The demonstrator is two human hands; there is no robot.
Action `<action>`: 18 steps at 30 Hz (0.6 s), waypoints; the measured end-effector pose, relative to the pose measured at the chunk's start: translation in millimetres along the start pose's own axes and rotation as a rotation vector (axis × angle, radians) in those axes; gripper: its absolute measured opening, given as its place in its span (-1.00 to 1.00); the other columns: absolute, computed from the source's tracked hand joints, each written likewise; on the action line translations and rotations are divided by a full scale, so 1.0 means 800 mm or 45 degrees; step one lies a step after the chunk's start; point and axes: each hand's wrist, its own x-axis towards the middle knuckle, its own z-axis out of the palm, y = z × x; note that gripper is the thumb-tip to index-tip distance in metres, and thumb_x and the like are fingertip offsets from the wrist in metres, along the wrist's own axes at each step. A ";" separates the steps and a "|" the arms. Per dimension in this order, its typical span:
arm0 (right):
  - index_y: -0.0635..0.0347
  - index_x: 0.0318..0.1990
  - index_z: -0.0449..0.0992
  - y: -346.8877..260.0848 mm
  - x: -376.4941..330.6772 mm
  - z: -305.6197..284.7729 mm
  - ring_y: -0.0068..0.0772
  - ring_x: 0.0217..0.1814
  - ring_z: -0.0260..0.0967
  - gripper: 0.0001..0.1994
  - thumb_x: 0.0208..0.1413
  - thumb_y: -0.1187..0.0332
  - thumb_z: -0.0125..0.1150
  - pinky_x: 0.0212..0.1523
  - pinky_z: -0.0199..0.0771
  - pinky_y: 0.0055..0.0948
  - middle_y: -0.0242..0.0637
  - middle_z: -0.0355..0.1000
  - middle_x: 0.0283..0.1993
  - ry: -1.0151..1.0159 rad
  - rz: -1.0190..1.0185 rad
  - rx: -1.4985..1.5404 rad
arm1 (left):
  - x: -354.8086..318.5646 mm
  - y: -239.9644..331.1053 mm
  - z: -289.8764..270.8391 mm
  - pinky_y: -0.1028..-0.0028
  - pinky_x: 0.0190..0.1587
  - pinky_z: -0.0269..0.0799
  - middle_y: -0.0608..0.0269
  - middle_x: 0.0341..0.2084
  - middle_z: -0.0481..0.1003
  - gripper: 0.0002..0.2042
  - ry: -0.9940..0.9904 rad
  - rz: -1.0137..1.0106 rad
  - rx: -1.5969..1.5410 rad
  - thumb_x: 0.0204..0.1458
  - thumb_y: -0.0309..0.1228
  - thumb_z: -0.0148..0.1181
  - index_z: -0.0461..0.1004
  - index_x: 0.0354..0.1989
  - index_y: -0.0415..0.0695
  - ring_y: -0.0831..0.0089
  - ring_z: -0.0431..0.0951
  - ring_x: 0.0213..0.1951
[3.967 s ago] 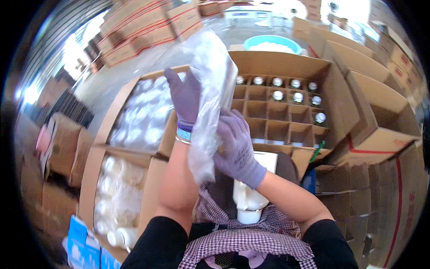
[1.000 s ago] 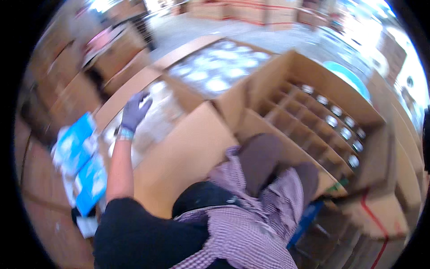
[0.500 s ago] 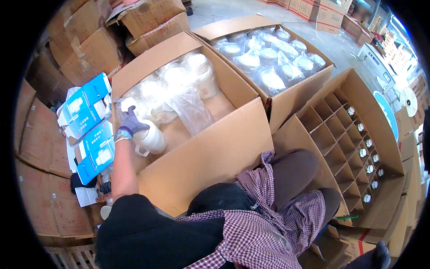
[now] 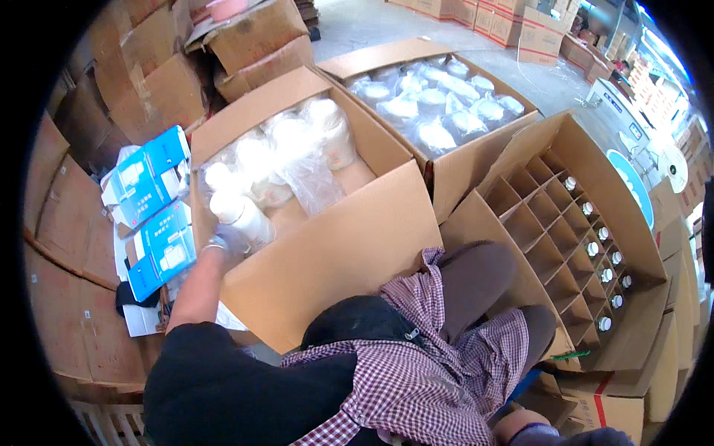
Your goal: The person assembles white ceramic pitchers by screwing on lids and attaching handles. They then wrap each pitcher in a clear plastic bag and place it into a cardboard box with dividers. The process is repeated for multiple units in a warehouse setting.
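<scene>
You're reaching your left hand down into the near cardboard box, and your gloved fingers are wrapping around a white bottle in a clear plastic bag, so it looks to me like you're in the middle of picking one out of the pile. The bottle is sitting at the left end of that box, just inside the wall, tilting a bit, with more bagged white bottles crowding right behind it and a loose empty bag lying next to them. Your fingers are closing on the lower body of the bottle, though the glove is blurring into the plastic so I can't tell how firm the hold is. I'm not seeing your right hand anywhere, it's hiding below the checked apron. Off to your right the divider box is waiting with small capped bottles filling its far cells and the near cells sitting open. My guess is the next bit is calling for a clean lift straight up over the box wall without dragging the loose bag along, and probably a second hand to deal with the wrapping.
</scene>
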 end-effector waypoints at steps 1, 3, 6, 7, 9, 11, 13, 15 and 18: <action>0.29 0.39 0.18 0.003 -0.003 0.000 -0.01 0.26 0.35 -0.16 0.05 0.03 0.37 0.21 0.42 -0.07 0.00 0.24 0.35 0.012 -0.002 0.028 | 0.004 0.015 0.003 0.23 0.08 0.48 0.04 -0.05 0.59 -0.56 0.128 0.121 0.458 -0.05 -0.26 0.30 0.56 0.04 -0.13 0.15 0.59 -0.01; 0.29 0.40 0.16 0.001 -0.006 -0.001 -0.02 0.26 0.34 -0.15 0.04 0.03 0.37 0.21 0.43 -0.08 0.00 0.23 0.36 0.011 0.014 0.061 | 0.008 0.016 -0.001 0.24 0.23 0.38 0.12 0.17 0.51 -0.53 0.008 -0.081 0.422 0.13 -0.30 0.08 0.45 0.25 -0.06 0.13 0.51 0.17; 0.28 0.41 0.14 -0.002 -0.013 -0.005 -0.03 0.27 0.34 -0.14 0.03 0.04 0.36 0.20 0.45 -0.09 0.01 0.22 0.36 0.011 0.004 0.107 | -0.001 -0.011 -0.023 0.27 0.21 0.40 0.09 0.12 0.52 -0.49 0.548 -0.171 -0.409 0.11 -0.32 0.14 0.39 0.28 -0.08 0.12 0.54 0.12; 0.28 0.42 0.13 -0.004 -0.016 -0.005 -0.03 0.27 0.33 -0.13 0.03 0.04 0.36 0.19 0.45 -0.09 0.01 0.21 0.36 0.011 0.006 0.125 | -0.004 -0.008 -0.023 0.28 0.18 0.42 0.08 0.06 0.55 -0.51 0.791 -0.118 -0.625 0.10 -0.33 0.17 0.41 0.25 -0.10 0.13 0.57 0.08; 0.28 0.43 0.12 -0.007 -0.012 -0.001 -0.04 0.28 0.33 -0.12 0.03 0.04 0.35 0.19 0.46 -0.10 0.01 0.20 0.37 0.003 -0.002 0.170 | -0.016 0.006 -0.038 0.31 0.11 0.46 0.07 -0.02 0.59 -0.53 1.200 0.126 -1.040 0.08 -0.36 0.23 0.44 0.21 -0.13 0.20 0.62 -0.03; 0.27 0.44 0.10 -0.020 -0.010 0.001 -0.04 0.28 0.33 -0.11 0.02 0.04 0.34 0.18 0.47 -0.11 0.01 0.19 0.37 0.017 -0.011 0.186 | -0.082 0.083 -0.098 0.32 0.04 0.49 0.07 -0.08 0.60 -0.56 1.217 0.420 -1.371 0.06 -0.41 0.27 0.48 0.17 -0.13 0.33 0.62 -0.09; 0.27 0.45 0.08 -0.038 -0.006 0.004 -0.05 0.29 0.32 -0.10 0.01 0.04 0.34 0.17 0.48 -0.12 0.02 0.18 0.37 0.042 -0.020 0.271 | -0.188 0.173 -0.170 0.31 -0.03 0.49 0.11 -0.17 0.62 -0.63 1.199 0.638 -1.304 0.06 -0.42 0.28 0.55 0.09 -0.12 0.37 0.61 -0.16; 0.26 0.45 0.07 -0.059 0.015 0.019 -0.05 0.29 0.32 -0.09 0.01 0.04 0.33 0.16 0.49 -0.13 0.02 0.17 0.38 0.014 0.008 0.461 | -0.274 0.237 -0.205 0.28 -0.18 0.46 0.18 -0.36 0.62 -0.75 1.492 0.866 -0.790 0.02 -0.38 0.31 0.64 -0.10 -0.09 0.24 0.58 -0.32; 0.24 0.47 0.02 -0.056 0.037 0.059 -0.06 0.30 0.31 -0.05 -0.01 0.02 0.36 0.15 0.50 -0.14 0.04 0.11 0.41 -0.059 0.221 0.796 | -0.338 0.330 -0.214 0.24 -0.32 0.30 0.30 -0.61 0.37 -0.71 1.550 1.557 -0.290 -0.03 -0.39 0.33 0.62 -0.08 0.02 0.26 0.43 -0.48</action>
